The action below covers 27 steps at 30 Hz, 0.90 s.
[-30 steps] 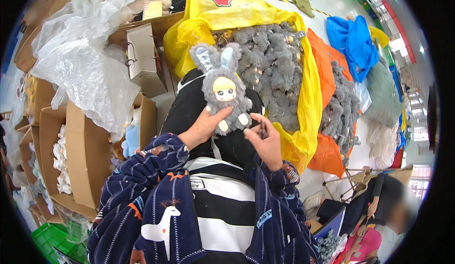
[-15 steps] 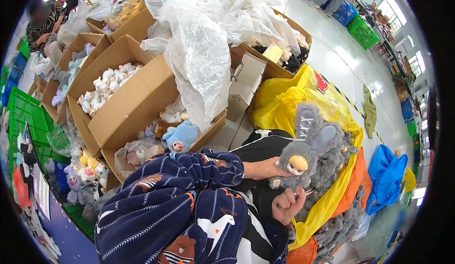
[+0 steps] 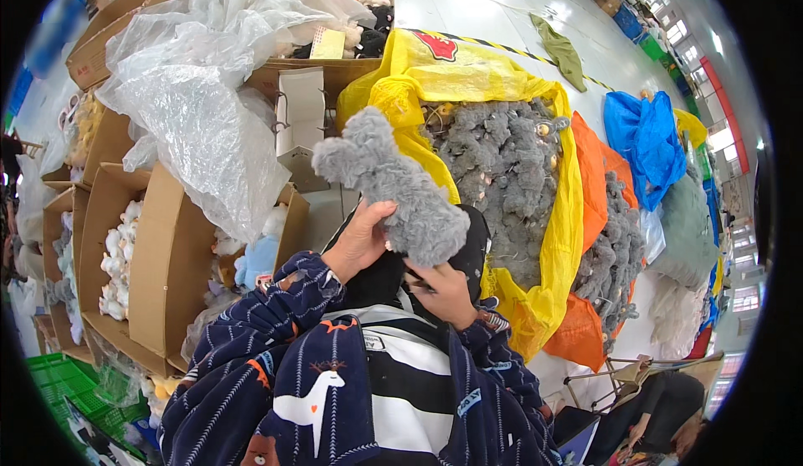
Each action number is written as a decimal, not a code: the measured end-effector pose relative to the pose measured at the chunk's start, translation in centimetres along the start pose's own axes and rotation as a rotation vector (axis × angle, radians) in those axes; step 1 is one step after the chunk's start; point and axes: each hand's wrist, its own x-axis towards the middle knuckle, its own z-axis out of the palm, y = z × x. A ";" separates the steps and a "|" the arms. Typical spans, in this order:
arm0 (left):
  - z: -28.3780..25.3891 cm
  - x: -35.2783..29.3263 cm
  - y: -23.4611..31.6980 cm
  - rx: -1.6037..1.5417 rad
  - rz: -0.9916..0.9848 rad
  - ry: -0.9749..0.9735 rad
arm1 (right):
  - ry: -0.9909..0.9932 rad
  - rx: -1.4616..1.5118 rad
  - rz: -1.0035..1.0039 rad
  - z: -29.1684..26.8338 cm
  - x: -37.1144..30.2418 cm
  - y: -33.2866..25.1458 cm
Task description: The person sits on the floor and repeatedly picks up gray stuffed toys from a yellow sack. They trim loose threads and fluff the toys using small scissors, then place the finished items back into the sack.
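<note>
A fluffy grey plush toy [image 3: 401,190] with long ears is tilted in front of me, its furry back showing and its face turned out of sight. Gripping its side, my left hand [image 3: 360,238] has the thumb across the fur and the other fingers partly hidden. At the toy's lower end, my right hand [image 3: 445,292] is closed with bent fingers. Its fingertips are tucked by the fur, and what they hold is hidden. Just to the right, a yellow sack [image 3: 548,299] gapes around a heap of similar grey plush toys [image 3: 502,181].
Cardboard boxes [image 3: 159,257] of plush toys line the left, partly covered by clear plastic sheeting [image 3: 196,123]. An orange sack [image 3: 590,186] with more grey plush and a blue bag [image 3: 644,148] lie right. Another person's arm [image 3: 640,428] shows at lower right.
My view has swung right. The grey plush has turned from face-up to back-up and stands higher before me. My right hand has moved under its lower end; my left hand still grips it.
</note>
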 end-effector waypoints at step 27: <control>0.8 -0.5 1.6 0.140 -0.055 0.194 | 0.128 0.677 0.650 1.4 -0.9 0.4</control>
